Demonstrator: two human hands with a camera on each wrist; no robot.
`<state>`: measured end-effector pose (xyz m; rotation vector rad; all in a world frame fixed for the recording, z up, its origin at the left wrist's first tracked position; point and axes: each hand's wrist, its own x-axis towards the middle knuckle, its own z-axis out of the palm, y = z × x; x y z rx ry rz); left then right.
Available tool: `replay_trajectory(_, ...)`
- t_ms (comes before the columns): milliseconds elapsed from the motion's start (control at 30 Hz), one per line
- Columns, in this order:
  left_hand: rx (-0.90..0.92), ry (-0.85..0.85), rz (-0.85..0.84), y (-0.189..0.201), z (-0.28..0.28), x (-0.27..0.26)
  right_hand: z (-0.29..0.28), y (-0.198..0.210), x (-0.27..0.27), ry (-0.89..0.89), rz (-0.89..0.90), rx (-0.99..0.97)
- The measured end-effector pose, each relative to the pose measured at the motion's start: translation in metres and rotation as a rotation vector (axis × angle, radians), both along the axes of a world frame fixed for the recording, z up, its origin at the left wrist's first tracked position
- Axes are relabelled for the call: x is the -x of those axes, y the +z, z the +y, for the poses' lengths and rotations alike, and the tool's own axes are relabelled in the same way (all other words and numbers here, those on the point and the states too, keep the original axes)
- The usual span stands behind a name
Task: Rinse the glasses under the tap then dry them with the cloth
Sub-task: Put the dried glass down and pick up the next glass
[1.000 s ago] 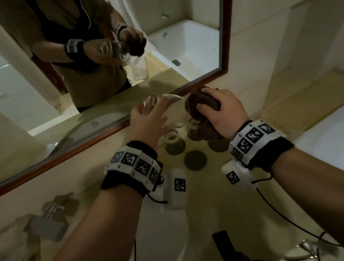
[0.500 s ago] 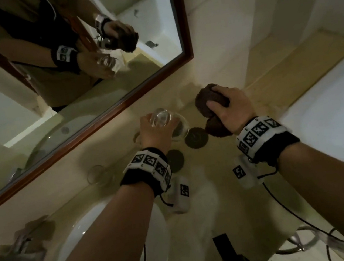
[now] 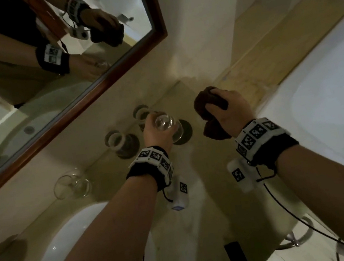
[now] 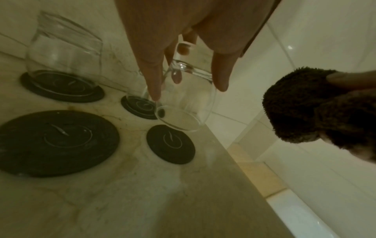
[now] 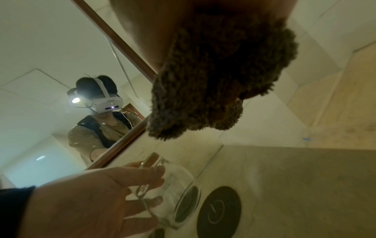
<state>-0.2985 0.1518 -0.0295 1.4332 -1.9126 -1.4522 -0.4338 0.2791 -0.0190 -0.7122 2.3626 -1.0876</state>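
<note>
1. Left hand (image 3: pixel 155 132): fingers curled round upturned glass (image 4: pixel 183 109), mouth down and tilted, held above the counter (image 4: pixel 162 193).
2. Just below the glass: bare dark coaster (image 4: pixel 170 144).
3. Right hand (image 3: pixel 228 110): clenched on bunched brown cloth (image 3: pixel 207 105), apart from the glass, to its right.
4. Beyond left hand: second glass (image 4: pixel 65 53) standing on a coaster.

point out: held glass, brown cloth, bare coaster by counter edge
held glass (image 4: pixel 183 112), left wrist view, bowl wall near the rim
brown cloth (image 3: pixel 209 104), head view, upper bunched fold
bare coaster (image 4: pixel 171 144), left wrist view, centre
</note>
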Motion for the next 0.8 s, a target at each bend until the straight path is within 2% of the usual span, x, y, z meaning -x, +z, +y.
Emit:
replay_trajectory(267,-0.014,-0.040,-0.100,-0.026,-0.004,0.019,0.006,-0.010,0.000,-0.002,-0.043,-0.058)
replay_trajectory(800,-0.004,-0.048,-0.244,-0.041,-0.006,0.030,0.010,-0.002,0.000,0.009,-0.033,-0.054)
